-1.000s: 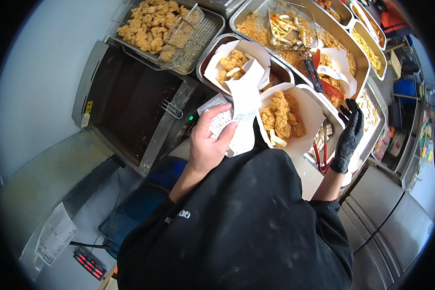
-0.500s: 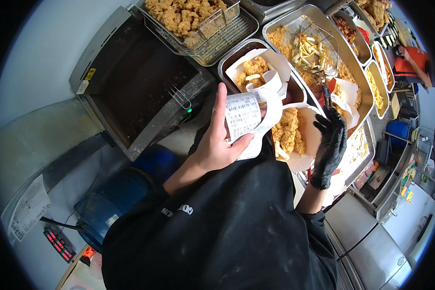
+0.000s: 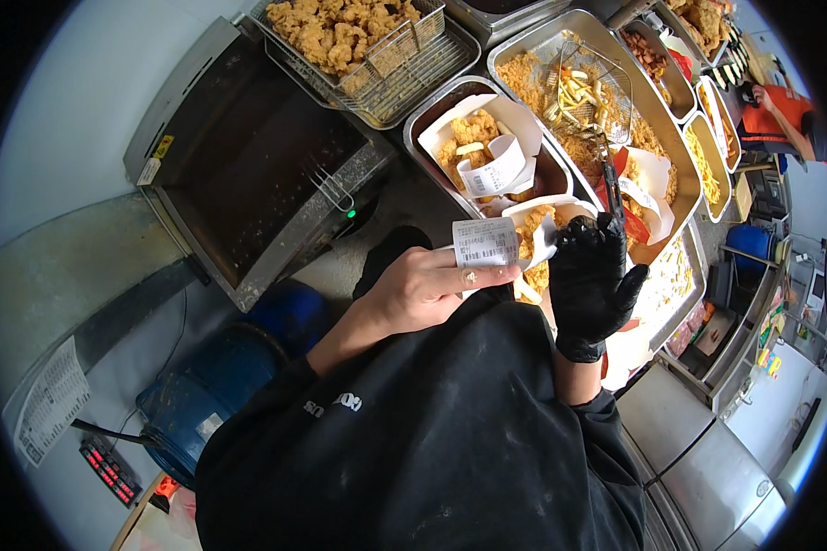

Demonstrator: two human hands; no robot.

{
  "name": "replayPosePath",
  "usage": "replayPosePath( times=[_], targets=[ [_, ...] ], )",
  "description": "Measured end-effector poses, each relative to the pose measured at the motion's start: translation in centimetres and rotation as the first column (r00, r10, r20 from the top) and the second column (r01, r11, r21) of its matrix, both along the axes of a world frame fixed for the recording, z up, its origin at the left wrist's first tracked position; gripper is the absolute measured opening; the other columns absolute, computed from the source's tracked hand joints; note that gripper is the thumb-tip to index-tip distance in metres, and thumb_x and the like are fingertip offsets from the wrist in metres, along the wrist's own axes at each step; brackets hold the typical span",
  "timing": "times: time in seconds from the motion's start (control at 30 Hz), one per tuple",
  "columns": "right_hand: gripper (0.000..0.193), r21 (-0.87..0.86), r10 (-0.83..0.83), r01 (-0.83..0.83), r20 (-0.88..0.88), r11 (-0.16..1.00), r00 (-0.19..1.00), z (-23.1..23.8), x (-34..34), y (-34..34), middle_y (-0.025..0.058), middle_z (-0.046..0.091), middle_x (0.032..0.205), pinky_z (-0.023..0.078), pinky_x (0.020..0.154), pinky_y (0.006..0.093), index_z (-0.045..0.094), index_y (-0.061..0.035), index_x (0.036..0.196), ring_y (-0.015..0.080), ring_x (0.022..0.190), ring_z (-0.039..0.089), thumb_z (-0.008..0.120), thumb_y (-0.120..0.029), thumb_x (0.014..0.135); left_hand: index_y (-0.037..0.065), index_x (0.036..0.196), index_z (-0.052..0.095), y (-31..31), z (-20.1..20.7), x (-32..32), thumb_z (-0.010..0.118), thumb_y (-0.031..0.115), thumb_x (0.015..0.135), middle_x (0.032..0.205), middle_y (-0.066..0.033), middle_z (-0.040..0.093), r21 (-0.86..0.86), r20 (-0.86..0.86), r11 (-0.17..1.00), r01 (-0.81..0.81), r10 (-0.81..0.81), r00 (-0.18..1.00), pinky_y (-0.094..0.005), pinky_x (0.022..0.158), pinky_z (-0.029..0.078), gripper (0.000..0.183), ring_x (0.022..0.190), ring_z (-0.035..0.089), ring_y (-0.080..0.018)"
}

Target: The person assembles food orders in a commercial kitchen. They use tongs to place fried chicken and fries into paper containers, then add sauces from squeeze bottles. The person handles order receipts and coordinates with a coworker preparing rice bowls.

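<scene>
Paper slip [image 3: 483, 241], white and printed, is standing upright in the left hand [image 3: 421, 289], whose bare fingers are grasping it just left of the near food box [image 3: 572, 210]. The right hand [image 3: 586, 280], in a black glove, is hovering over the right side of this box; whether its fingers are gripping or touching anything, I cannot tell. Fried chicken [image 3: 533, 228] is lying close to the slip's right end, so a small dip could be putting grease on the print. A loose hold could be letting it fall inside. Tongs [image 3: 613, 188] are resting near the gloved fingertips, so a careless far reach could be knocking them.
</scene>
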State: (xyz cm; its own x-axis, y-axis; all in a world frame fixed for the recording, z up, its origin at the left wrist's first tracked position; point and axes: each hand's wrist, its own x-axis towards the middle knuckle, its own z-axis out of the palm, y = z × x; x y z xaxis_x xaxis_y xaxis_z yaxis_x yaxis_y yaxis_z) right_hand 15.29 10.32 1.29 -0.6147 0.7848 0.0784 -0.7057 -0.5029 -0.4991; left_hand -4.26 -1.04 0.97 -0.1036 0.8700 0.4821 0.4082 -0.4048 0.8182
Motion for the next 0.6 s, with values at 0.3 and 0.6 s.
replayPosePath(
  times=[0.3, 0.6],
  targets=[
    [0.065, 0.073, -0.096, 0.087, 0.136, 0.994, 0.986, 0.5, 0.2, -0.5, 0.0174, 0.062, 0.123, 0.041, 0.1, 0.0444, 0.053, -0.0006, 0.134, 0.0313, 0.112, 0.058, 0.038, -0.053, 0.1, 0.008, 0.113, 0.07, -0.5, 0.9, 0.7, 0.073, -0.001, 0.073, 0.088, -0.0097, 0.073, -0.066, -0.012, 0.996, 0.056, -0.057, 0.998, -0.0316, 0.058, 0.057, 0.041, 0.068, 0.07, -0.0223],
    [0.06, 0.286, -0.174, 0.095, 0.267, 0.953, 0.948, 0.2, 0.3, -0.7, 0.0211, 0.058, 0.126, 0.041, 0.103, 0.043, 0.049, 0.0018, 0.131, 0.033, 0.113, 0.057, 0.04, -0.048, 0.1, 0.005, 0.098, 0.074, 0.5, 0.9, 0.9, 0.075, 0.004, 0.073, 0.079, -0.0074, 0.072, 0.06, -0.156, 0.997, 0.047, -0.038, 0.987, -0.0304, 0.054, 0.054, 0.026, 0.061, 0.068, -0.0205]
  ],
)
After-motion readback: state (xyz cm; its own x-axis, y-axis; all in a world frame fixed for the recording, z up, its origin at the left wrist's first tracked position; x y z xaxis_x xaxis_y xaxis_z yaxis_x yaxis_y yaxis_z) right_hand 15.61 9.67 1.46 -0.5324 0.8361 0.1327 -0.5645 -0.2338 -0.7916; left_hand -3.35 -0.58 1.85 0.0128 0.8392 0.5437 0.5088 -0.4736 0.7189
